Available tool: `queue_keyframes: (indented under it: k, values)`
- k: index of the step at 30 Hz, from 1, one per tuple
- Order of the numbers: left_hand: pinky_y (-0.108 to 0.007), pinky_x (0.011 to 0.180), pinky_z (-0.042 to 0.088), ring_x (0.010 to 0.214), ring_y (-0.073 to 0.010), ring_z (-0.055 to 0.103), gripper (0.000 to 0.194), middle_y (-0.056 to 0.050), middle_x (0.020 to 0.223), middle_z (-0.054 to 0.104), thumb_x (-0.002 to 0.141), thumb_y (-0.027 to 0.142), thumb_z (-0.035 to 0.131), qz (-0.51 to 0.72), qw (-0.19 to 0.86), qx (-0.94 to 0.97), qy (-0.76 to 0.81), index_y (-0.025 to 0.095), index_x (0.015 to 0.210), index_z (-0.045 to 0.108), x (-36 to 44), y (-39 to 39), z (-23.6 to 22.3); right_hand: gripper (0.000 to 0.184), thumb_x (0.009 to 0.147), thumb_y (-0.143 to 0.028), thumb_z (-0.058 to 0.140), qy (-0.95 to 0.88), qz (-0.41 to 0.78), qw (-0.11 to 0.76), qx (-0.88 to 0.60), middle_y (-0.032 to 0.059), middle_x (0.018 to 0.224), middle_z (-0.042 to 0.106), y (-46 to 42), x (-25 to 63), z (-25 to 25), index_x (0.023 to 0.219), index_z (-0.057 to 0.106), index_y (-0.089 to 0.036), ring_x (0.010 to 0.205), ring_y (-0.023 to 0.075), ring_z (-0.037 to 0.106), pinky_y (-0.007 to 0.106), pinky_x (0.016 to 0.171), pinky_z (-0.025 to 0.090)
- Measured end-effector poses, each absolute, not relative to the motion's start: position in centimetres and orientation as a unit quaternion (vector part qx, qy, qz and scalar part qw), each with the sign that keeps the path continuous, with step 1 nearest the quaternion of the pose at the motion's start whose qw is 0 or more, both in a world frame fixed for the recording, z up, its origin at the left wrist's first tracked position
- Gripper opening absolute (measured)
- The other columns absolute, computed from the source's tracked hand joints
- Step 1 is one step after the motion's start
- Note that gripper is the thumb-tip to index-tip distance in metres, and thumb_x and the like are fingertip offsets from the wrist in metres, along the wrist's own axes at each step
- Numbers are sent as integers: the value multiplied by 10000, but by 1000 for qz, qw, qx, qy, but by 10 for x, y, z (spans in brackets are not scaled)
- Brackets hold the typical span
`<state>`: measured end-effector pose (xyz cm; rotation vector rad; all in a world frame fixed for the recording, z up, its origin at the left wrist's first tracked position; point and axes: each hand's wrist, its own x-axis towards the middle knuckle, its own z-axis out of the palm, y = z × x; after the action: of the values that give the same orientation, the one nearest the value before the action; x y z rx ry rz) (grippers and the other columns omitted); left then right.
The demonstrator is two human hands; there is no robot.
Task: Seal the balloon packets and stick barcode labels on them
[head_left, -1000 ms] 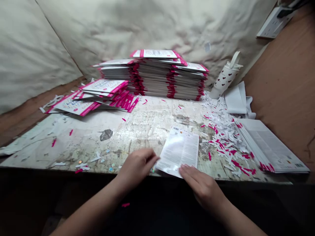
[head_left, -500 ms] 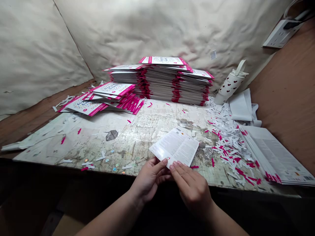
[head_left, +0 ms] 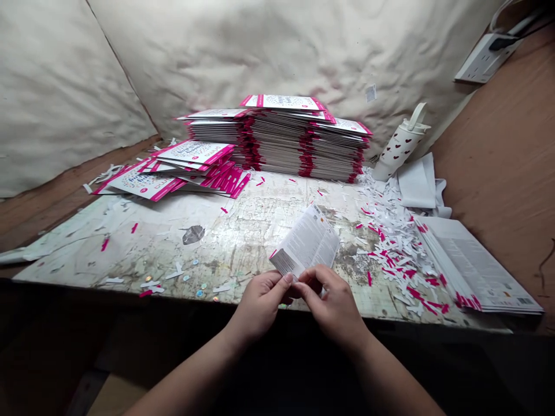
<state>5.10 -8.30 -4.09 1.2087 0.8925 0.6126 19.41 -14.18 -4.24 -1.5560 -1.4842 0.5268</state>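
Observation:
My left hand [head_left: 260,306] and my right hand [head_left: 333,303] meet near the table's front edge. Between their fingertips they pinch the lower edge of a white printed leaflet [head_left: 306,241]. It stands tilted up, with small text on its face and a darker strip at its lower left corner. Far ahead stand tall stacks of pink-edged printed booklets [head_left: 299,144], with a looser fanned pile of the same booklets [head_left: 195,167] to their left. A neat stack of white booklets with pink-cut edges [head_left: 470,266] lies to my right.
The scarred, paint-worn tabletop [head_left: 130,251] carries pink and white paper offcuts, heaped at right [head_left: 396,248]. A heart-patterned white bottle [head_left: 399,149], folded white sheets [head_left: 417,184] and a wall power strip [head_left: 481,60] sit at right. Cream cloth [head_left: 260,58] hangs behind.
The leaflet has gone from lying low under my hands to being lifted and tilted up. My hands have drawn together and now pinch it. The view has shifted slightly.

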Motion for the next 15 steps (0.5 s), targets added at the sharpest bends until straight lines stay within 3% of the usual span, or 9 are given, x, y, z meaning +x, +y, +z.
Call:
queue_keyframes:
  k: [8,15]
  values:
    - [-293,658,491,674,-177,602,345,-43,660,608,809,431,541,283,678,552,395,111,689,594,49,-84,-43,92,830,-238,542,-574,306,402,-645,0,734,615,-139,196,-35,758,581,-198,694,138,565,240,628,417]
    - [-230,584,418,629,-136,556,354,-23,664,581,884,398,440,297,542,679,395,140,681,572,50,-94,-43,143,869,-219,439,-630,257,330,-654,31,752,583,-146,187,-32,740,497,-198,735,174,541,293,674,409]
